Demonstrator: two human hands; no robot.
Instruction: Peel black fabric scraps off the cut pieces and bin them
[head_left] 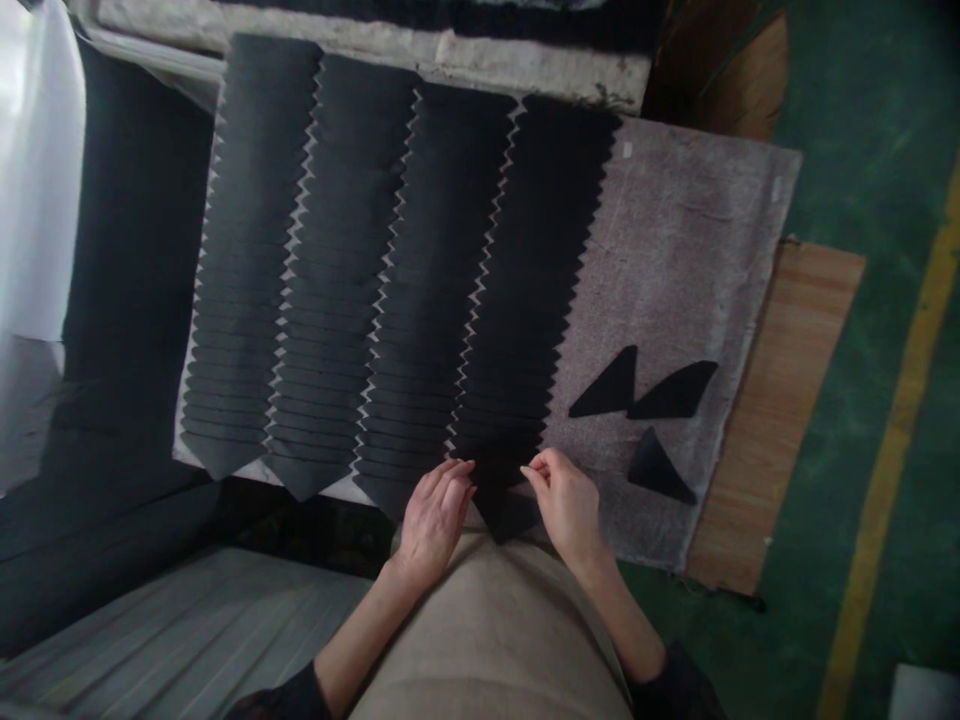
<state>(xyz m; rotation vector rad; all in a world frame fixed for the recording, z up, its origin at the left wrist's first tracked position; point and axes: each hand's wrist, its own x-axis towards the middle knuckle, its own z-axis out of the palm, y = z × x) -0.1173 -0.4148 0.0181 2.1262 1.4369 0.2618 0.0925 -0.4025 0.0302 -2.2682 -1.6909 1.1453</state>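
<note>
Overlapping black fabric pieces lie in several long columns with zigzag edges, and the rightmost column ends between my hands. My left hand is closed, thumb against fingers, at the left side of that column's near end. Across from it, my right hand pinches at the right side. A black fabric piece with a pointed lower end lies between the fingertips of both hands; its pinched edges are mostly hidden. Three loose black pieces, one of them a curved triangle, lie right of my right hand.
A greyish fuzzy cloth covers the table under the pieces. Beyond its right edge juts a wooden board. Green floor with a yellow line runs along the right. Dark material and white sheeting stand at the left.
</note>
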